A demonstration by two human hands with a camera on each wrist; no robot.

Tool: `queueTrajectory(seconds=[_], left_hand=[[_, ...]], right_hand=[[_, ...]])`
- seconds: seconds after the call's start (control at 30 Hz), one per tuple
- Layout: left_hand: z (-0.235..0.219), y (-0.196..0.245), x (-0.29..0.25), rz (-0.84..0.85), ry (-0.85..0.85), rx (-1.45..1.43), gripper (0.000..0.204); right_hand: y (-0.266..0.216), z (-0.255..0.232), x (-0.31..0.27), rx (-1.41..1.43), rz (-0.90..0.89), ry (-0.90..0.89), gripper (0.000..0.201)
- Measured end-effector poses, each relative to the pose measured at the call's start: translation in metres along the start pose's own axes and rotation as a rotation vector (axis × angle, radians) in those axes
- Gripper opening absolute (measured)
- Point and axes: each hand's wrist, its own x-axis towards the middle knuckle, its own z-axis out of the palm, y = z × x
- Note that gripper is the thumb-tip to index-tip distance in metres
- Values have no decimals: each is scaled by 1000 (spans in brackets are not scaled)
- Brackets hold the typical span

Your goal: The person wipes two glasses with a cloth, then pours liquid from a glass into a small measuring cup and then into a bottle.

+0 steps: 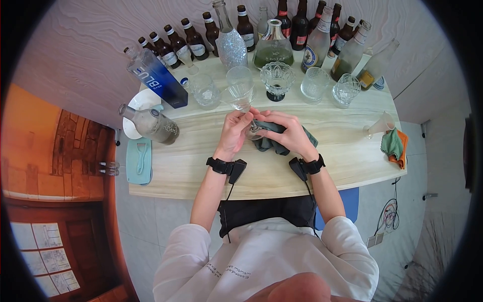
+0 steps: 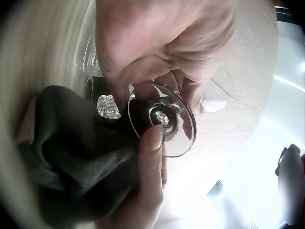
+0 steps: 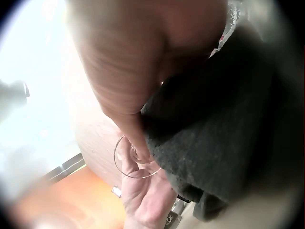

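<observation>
A clear stemmed glass (image 1: 240, 94) is held between both hands, its bowl pointing away and its round foot (image 2: 187, 136) toward the body. The left hand (image 1: 234, 132) grips the stem. The right hand (image 1: 289, 132) holds a dark grey-green cloth (image 1: 274, 144) and touches the foot; in the left wrist view its thumb (image 2: 151, 162) lies on the base. Bunched cloth (image 3: 214, 129) hangs from the right hand in the right wrist view. Some fingertips are hidden behind the glass and cloth.
Beyond the hands stand a footed glass bowl (image 1: 277, 80), tumblers (image 1: 315, 85) and several bottles. At left are a blue bottle (image 1: 158, 80), a grey bottle (image 1: 156, 127) and a peeler on a light-blue tray (image 1: 139, 176). At right lie a small glass (image 1: 382, 124) and folded cloths (image 1: 392, 146).
</observation>
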Motion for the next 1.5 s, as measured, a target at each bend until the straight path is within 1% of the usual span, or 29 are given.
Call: queueTrajectory(seconds=[0.03, 0.13, 0.23, 0.33, 0.43, 0.53, 0.63, 0.73, 0.83, 0.93, 1.03, 1.13, 1.23, 1.33, 1.43, 1.5], left_hand=[[4, 2, 0, 3, -3, -3, 26], [1, 0, 2, 72, 9, 162, 23], [7, 3, 2, 117, 64, 252, 20], [6, 5, 4, 155, 85, 259, 21], [6, 8, 5, 162, 119, 247, 22], [5, 8, 6, 179, 198, 288, 23], [5, 9, 6, 170, 216, 302, 23], [7, 9, 7, 188, 161, 269, 23], [1, 6, 5, 176, 60, 185, 24], [-7, 1, 2, 135, -17, 153, 27], [-4, 2, -1, 66, -147, 118, 33], [-1, 1, 0, 40, -191, 152, 39], [-1, 3, 2, 68, -184, 159, 40], [2, 10, 0, 24, -161, 230, 46], [12, 14, 0, 46, -144, 153, 40], [8, 11, 2, 39, -20, 262, 33]], right_hand=[[1, 0, 0, -18, -3, 9, 39], [0, 0, 2, -25, -22, 53, 37], [-3, -1, 2, -37, -61, 69, 37], [-11, -1, 4, -19, -84, 75, 37], [-8, -3, 3, -29, -50, 58, 36], [-4, -1, 2, 8, -74, 45, 36], [-3, 0, 4, -7, -94, 18, 36], [-10, -2, 5, -4, -43, 42, 37], [-11, -5, 5, 17, -11, 19, 38], [-10, -2, 4, 28, -47, 37, 37], [-7, -3, 1, -32, 23, -31, 34], [-2, 0, -2, -117, -66, -23, 30], [-5, 0, -2, -105, -110, 10, 27], [-12, -2, -1, -101, -51, -40, 27], [-1, 3, -3, -171, -167, 80, 27], [-2, 5, -2, -224, -174, 125, 27]])
